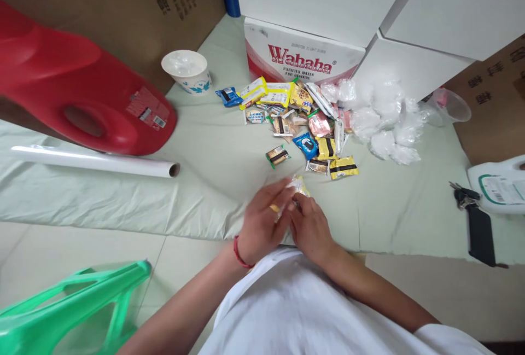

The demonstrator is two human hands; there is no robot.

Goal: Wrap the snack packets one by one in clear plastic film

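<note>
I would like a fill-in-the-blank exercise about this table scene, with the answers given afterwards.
The bracelet on the wrist of the left hand is coloured ____.
The paper cup stands to the ____ of the snack packets.
The brand name printed on the white-and-red carton is ____.

Missing words: red; left; Wahaha.

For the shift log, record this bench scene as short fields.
Left hand: at a clear wrap, motion-blurred, grip unclear
Right hand: at the same wrap, fingers curled
Beyond hands: loose pile of snacks
Right of snacks: clear plastic bundles
Behind snacks: Wahaha box
Left side: red jug, white roll, paper cup
Right side: keys, white bottle
Floor: green stool
</note>
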